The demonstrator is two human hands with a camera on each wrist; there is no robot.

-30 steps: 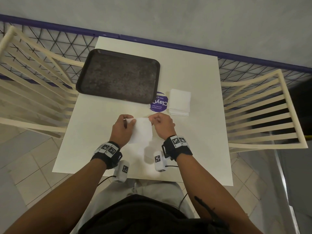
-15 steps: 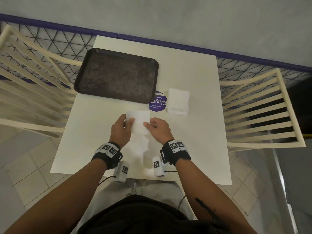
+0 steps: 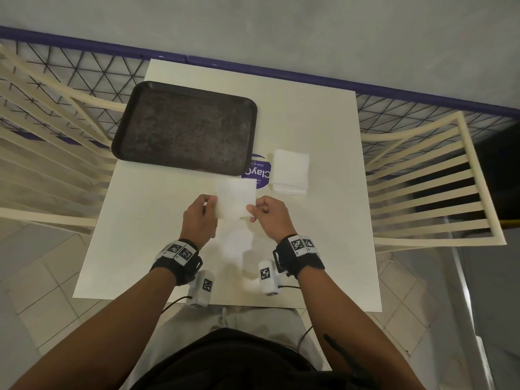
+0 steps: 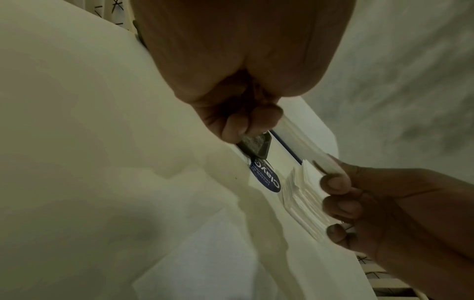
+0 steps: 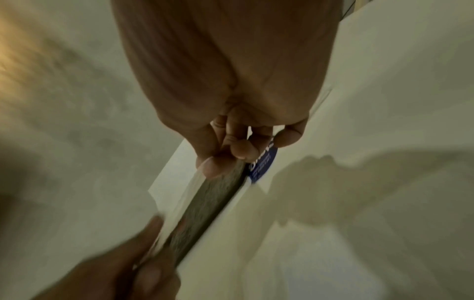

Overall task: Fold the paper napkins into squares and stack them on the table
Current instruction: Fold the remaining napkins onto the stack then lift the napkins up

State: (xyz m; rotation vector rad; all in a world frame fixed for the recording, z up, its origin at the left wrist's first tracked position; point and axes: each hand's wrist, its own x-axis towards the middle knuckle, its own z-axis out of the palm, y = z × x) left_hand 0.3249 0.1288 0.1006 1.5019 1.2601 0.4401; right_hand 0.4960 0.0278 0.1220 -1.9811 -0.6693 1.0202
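Note:
A white paper napkin (image 3: 235,199), folded to a near square, is held flat above the middle of the white table (image 3: 323,226). My left hand (image 3: 200,212) pinches its left edge and my right hand (image 3: 264,211) pinches its right edge. The left wrist view shows the napkin (image 4: 305,142) edge-on between my left hand (image 4: 252,121) and my right hand (image 4: 336,182). In the blurred right wrist view my right hand (image 5: 231,154) pinches the napkin's (image 5: 184,190) corner. A stack of folded napkins (image 3: 290,171) lies on the table to the right.
A dark empty tray (image 3: 185,128) sits at the back left of the table. A round purple sticker (image 3: 260,171) lies between the tray and the stack. Cream slatted chairs (image 3: 427,187) flank the table on both sides, with a purple railing (image 3: 281,71) behind.
Both hands have carried the napkin away from me toward the tray, and it now shows as a shorter, squarer piece held out flat.

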